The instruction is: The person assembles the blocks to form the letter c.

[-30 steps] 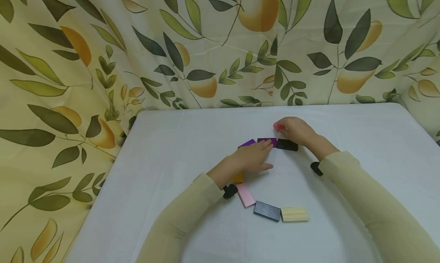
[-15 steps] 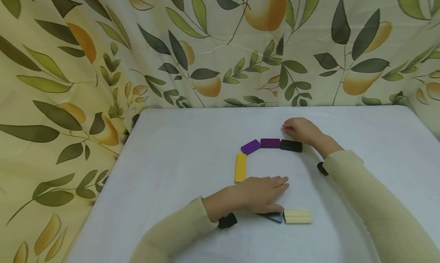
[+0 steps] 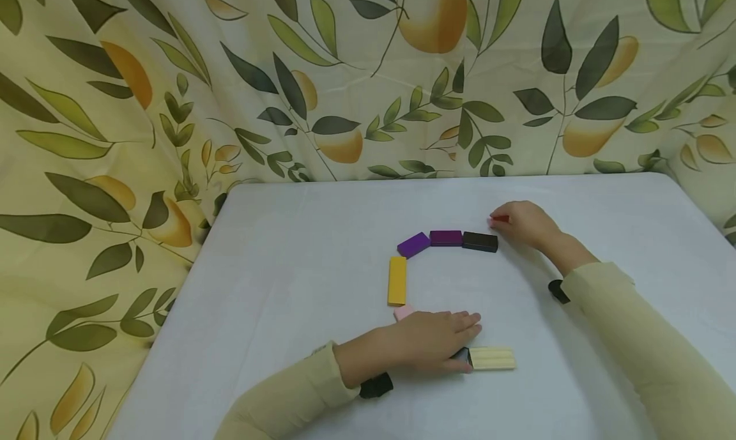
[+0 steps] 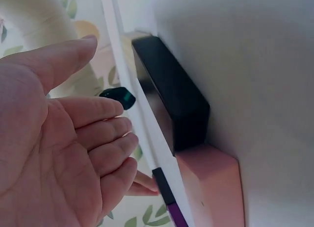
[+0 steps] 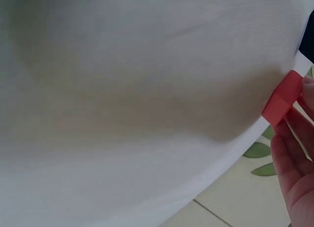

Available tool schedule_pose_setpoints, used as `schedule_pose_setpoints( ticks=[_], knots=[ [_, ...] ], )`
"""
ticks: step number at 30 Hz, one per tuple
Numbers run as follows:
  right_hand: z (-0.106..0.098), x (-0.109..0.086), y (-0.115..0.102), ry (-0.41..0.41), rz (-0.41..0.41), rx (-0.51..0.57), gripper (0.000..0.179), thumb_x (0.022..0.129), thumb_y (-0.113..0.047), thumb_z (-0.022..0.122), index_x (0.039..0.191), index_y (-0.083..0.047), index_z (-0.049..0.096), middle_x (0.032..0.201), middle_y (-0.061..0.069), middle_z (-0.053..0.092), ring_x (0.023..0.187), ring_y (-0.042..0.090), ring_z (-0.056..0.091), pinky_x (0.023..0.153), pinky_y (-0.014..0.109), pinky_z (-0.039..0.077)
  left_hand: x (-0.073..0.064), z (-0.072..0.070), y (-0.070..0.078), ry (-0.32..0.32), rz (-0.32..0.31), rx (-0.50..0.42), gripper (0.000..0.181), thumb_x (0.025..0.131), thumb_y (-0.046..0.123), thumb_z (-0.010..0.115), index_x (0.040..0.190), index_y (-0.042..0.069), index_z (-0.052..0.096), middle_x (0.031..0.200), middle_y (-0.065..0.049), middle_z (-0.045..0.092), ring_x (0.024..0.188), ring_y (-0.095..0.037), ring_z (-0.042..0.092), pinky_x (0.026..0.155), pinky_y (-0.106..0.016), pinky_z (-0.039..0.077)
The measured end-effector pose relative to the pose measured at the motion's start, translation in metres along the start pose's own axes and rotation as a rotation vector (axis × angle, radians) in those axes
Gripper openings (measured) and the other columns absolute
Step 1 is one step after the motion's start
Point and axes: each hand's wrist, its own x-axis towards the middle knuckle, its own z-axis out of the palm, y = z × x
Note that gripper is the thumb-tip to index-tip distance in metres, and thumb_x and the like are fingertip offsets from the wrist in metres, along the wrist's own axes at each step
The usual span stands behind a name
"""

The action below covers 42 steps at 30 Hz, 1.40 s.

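My right hand (image 3: 526, 226) pinches a red block (image 5: 283, 98) between thumb and fingers, just beyond the right end of the black block (image 3: 480, 242). My left hand (image 3: 428, 341), fingers extended, is over the near part of the curved row. In the head view it covers most of the dark grey block (image 3: 463, 357) and the pink block (image 3: 404, 312). From the left wrist, the palm faces the dark grey block (image 4: 171, 80) and pink block (image 4: 211, 185), with a gap between them and the fingers.
The row continues through a yellow block (image 3: 397, 281), a violet block (image 3: 414, 244) and a plum block (image 3: 446, 238) on the white table (image 3: 276, 267). A ridged cream block (image 3: 492, 358) forms its near right end. Behind the table hangs a leaf-and-fruit patterned cloth (image 3: 345, 76).
My left hand has come from the violet and plum blocks down to the dark grey and pink ones, uncovering the far blocks. My right hand has shifted rightward with the red block.
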Motion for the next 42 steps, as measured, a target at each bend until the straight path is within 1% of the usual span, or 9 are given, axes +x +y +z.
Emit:
schedule_pose_setpoints(
  ticks=[5,9,13,22,31,34,37,39,42],
  knots=[
    [-0.002,-0.011,0.002,-0.001,0.037,0.010,0.027,0.086,-0.011,0.064,0.103,0.010,0.065,0.098,0.024,0.064,0.095,0.038,0.057,0.085,0.053,0.042,-0.003,-0.002,0.008,-0.008,0.026,0.028,0.069,0.092,0.059,0.031,0.147,0.021,0.019,0.151,0.010,0.011,0.134,0.000,0.009,0.104,-0.014,0.013],
    [-0.002,-0.020,0.003,0.007,0.042,0.004,0.026,0.085,-0.011,0.065,0.101,0.010,0.066,0.095,0.023,0.065,0.091,0.037,0.058,0.081,0.052,0.044,-0.005,-0.001,0.017,-0.010,0.058,0.071,0.069,0.092,0.059,0.029,0.148,0.020,0.018,0.151,0.010,0.011,0.134,0.000,0.008,0.104,-0.014,0.012],
    [-0.002,-0.030,0.001,0.018,0.041,-0.005,0.026,0.083,-0.013,0.066,0.097,0.010,0.067,0.089,0.021,0.065,0.084,0.034,0.059,0.075,0.049,0.046,-0.006,0.002,0.024,-0.026,0.073,0.080,0.069,0.091,0.060,0.028,0.148,0.022,0.015,0.151,0.011,0.008,0.134,0.001,0.005,0.104,-0.014,0.011],
    [0.000,-0.048,-0.005,0.021,0.089,-0.026,0.025,0.082,-0.017,0.068,0.091,0.007,0.069,0.083,0.016,0.065,0.078,0.031,0.058,0.072,0.048,0.047,-0.006,0.001,0.031,-0.030,0.082,0.130,0.069,0.091,0.060,0.027,0.148,0.022,0.016,0.151,0.012,0.009,0.134,0.001,0.005,0.104,-0.014,0.010],
    [-0.001,-0.065,-0.018,0.005,0.130,-0.044,0.022,0.082,-0.017,0.069,0.081,0.004,0.070,0.074,0.013,0.065,0.070,0.027,0.058,0.067,0.046,0.048,-0.008,0.000,0.034,-0.032,0.079,0.132,0.069,0.091,0.060,0.027,0.148,0.022,0.016,0.151,0.012,0.009,0.134,0.001,0.006,0.104,-0.014,0.010],
    [0.001,-0.071,-0.022,-0.012,0.134,-0.063,0.022,0.083,-0.019,0.068,0.072,0.001,0.068,0.062,0.006,0.058,0.061,0.022,0.052,0.060,0.039,0.046,-0.007,0.001,0.035,-0.029,0.082,0.138,0.069,0.091,0.060,0.027,0.148,0.022,0.017,0.151,0.012,0.010,0.134,0.001,0.006,0.104,-0.014,0.011],
    [0.003,-0.077,-0.025,-0.017,0.121,-0.082,0.024,0.083,-0.018,0.067,0.067,-0.001,0.063,0.057,0.001,0.047,0.056,0.018,0.042,0.054,0.034,0.038,-0.006,0.002,0.035,-0.039,0.081,0.132,0.069,0.091,0.060,0.026,0.148,0.022,0.016,0.151,0.012,0.009,0.134,0.001,0.006,0.104,-0.014,0.010],
    [0.004,-0.080,-0.027,-0.005,0.105,-0.086,0.022,0.082,-0.016,0.067,0.072,0.003,0.065,0.060,0.005,0.052,0.058,0.019,0.043,0.055,0.034,0.039,-0.005,0.002,0.035,-0.048,0.077,0.122,0.069,0.091,0.060,0.026,0.148,0.022,0.015,0.151,0.012,0.009,0.133,0.002,0.005,0.104,-0.014,0.010],
    [0.005,-0.082,-0.030,-0.007,0.078,-0.096,0.026,0.079,-0.009,0.070,0.089,0.014,0.065,0.069,0.011,0.057,0.061,0.021,0.045,0.056,0.035,0.041,-0.005,0.003,0.035,-0.057,0.073,0.114,0.069,0.091,0.060,0.026,0.148,0.023,0.015,0.151,0.013,0.007,0.133,0.002,0.004,0.104,-0.014,0.010]
  ],
)
